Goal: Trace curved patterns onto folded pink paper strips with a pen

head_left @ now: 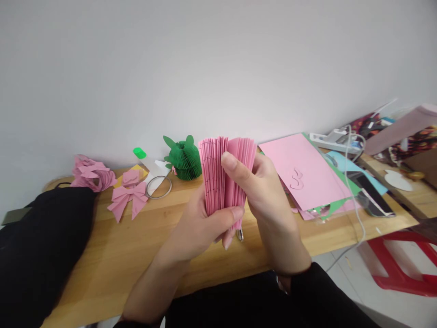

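Observation:
A stack of folded pink paper sheets [218, 173], fanned open at the top, stands upright in front of me above the wooden table [112, 255]. My left hand [198, 223] grips its lower part, thumb across the front. My right hand [259, 191] holds the right side, thumb pressed between the leaves near the top. A small metal tip shows below the stack.
A green honeycomb paper ball [183, 158], a pink paper bow [128, 197], crumpled pink paper [91, 173], a tape ring [159, 187] and a green-capped item [139, 153] lie at the back left. Pink and green sheets [302, 175], a phone [373, 195], a white cable and a red stool [406, 264] are right. A black bag [41, 246] is left.

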